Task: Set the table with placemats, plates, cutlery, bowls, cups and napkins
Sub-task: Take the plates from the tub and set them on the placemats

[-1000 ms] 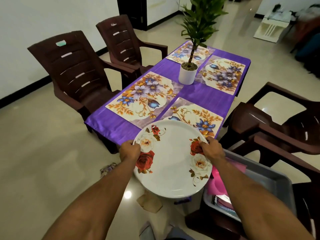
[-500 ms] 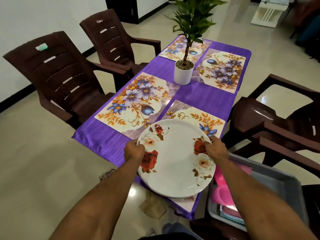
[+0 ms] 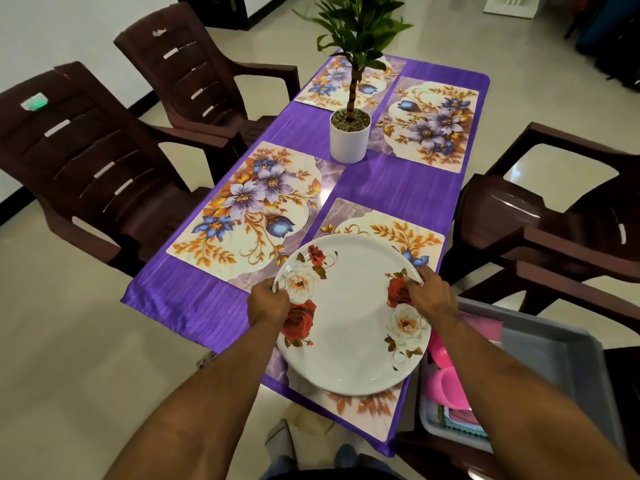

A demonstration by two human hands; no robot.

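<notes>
Both hands grasp my rose-patterned plate (image 3: 349,317): left hand (image 3: 268,303) on its left rim, right hand (image 3: 431,296) on its right rim, over the nearest right floral placemat (image 3: 381,230) on the bench (image 3: 398,188).

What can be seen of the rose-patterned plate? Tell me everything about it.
The round white plate with red and cream roses looks like glossy melamine or ceramic, with a shallow raised rim and a plain centre. Rose sprays with brown leaves sit on its left and right sides. It is face up, roughly level, over the near right floral placemat on the purple tablecloth. The left hand grips its left rim and the right hand its right rim. Whether it rests on the mat cannot be told.
</notes>
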